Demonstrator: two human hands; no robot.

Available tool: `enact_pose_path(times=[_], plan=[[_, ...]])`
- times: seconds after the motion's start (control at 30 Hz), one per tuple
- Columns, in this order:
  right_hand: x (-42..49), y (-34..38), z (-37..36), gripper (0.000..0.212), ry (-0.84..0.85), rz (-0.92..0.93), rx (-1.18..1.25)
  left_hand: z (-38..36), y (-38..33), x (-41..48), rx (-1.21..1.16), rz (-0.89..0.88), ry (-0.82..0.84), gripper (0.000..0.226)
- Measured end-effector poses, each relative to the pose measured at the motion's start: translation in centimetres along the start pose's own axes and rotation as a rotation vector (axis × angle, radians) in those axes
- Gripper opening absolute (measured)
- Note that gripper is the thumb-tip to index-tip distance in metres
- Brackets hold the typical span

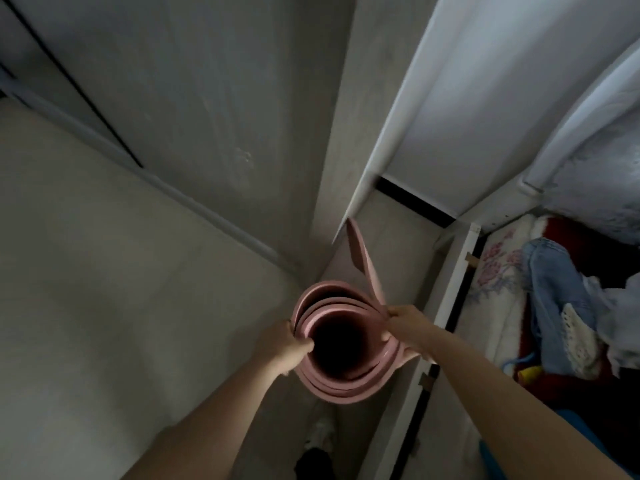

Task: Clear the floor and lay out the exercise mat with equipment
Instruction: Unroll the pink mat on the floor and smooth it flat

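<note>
Gripping rolled mat (pixel 346 379), core perhaps hollow.

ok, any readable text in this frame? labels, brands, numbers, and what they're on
None. The rolled pink mat, held on end by the left hand and right hand, shows no print.
The floral bedding and jeans at right carry patterns only, no lettering.
The white bed frame has no visible label.

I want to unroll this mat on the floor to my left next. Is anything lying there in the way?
Nothing visible does. Both hands already grip the rolled pink mat, the left hand on its left rim and the right hand on the loose outer flap. The floor to the left shows no objects; the bed crowds only the right side.
</note>
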State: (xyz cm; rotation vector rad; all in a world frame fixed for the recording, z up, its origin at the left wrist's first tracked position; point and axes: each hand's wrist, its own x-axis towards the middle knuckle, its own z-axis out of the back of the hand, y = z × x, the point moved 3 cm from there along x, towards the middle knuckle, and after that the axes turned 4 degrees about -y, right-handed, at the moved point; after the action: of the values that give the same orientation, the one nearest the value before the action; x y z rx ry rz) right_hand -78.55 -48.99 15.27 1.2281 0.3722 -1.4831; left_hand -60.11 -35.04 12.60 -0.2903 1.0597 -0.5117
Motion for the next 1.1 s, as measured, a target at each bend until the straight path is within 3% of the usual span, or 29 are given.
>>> enact_pose_path(times=[0.2, 0.37, 0.5, 0.67, 0.73, 0.83, 0.93, 1.0, 1.03, 1.1], plan=[[-3.9, 6.4, -9.5, 0.027, 0.11, -0.027, -0.149, 8.0, 9.0, -1.8, 0.016, 0.038, -0.024, 0.019], [-7.7, 14.7, -23.7, 0.031, 0.2, -0.006, -0.241, 18.9, 21.0, -3.7, -0.011, 0.081, -0.145, 0.017], [-10.6, 22.5, -34.7, 0.034, 0.265, 0.11, -0.317, 28.3, 30.5, -5.5, 0.048, 0.058, -0.201, 0.012], [-13.2, 31.6, -44.5, 0.066, 0.333, 0.322, -0.335, 38.7, 38.7, -7.3, 0.026, 0.075, -0.408, 0.013], [-13.8, 36.0, -48.4, 0.075, 0.369, 0.39, -0.332, 43.5, 41.9, -7.6, -0.008, 0.111, -0.492, 0.041], [-14.2, 42.8, -53.1, 0.081, 0.436, 0.501, -0.348, 50.7, 45.2, -7.3, -0.064, 0.167, -0.568, 0.103], [-14.0, 50.1, -57.0, 0.084, 0.469, 0.596, -0.398, 58.9, 47.9, -6.1, 0.078, 0.138, -0.633, 0.131], [-13.5, 54.5, -58.7, 0.085, 0.479, 0.637, -0.419, 63.2, 49.6, -4.6, 0.112, 0.148, -0.558, 0.123], [-12.8, 57.4, -60.1, 0.085, 0.498, 0.639, -0.405, 66.0, 50.5, -3.2, 0.083, 0.164, -0.495, 0.109], [-11.3, 62.0, -62.7, 0.083, 0.513, 0.625, -0.407, 70.2, 51.5, -0.7, 0.022, 0.189, -0.431, 0.058]])
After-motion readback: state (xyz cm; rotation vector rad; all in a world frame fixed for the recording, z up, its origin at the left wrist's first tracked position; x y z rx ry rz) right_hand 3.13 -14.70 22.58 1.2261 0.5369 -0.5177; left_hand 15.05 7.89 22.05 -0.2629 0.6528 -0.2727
